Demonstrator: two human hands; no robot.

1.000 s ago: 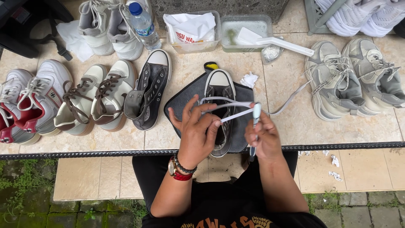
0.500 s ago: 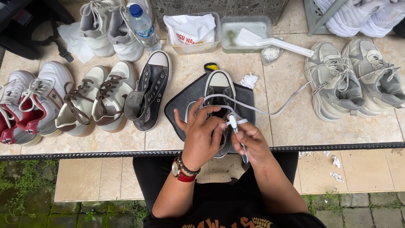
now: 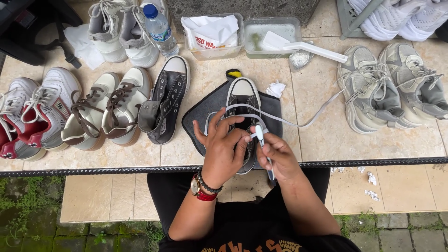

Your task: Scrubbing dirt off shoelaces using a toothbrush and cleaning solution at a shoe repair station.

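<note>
White lace [image 3: 298,122] pinched in both hands' fingers — left hand [image 3: 224,151], right hand [image 3: 278,156] — over black sneaker [image 3: 242,100].

black sneaker [image 3: 242,100] white-toed, white lace [image 3: 298,122], mat [image 3: 205,112] seemingly dark grey

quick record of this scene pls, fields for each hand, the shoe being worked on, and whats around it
left hand: left hand pinches the white lace over the shoe
right hand: right hand grips a thin white tool beside the lace end
shoe: black sneaker, white toe cap, on a dark mat
left of it: black high-top, cream pair
right of it: grey pair
behind: water bottle, two tubs, white brush
</note>
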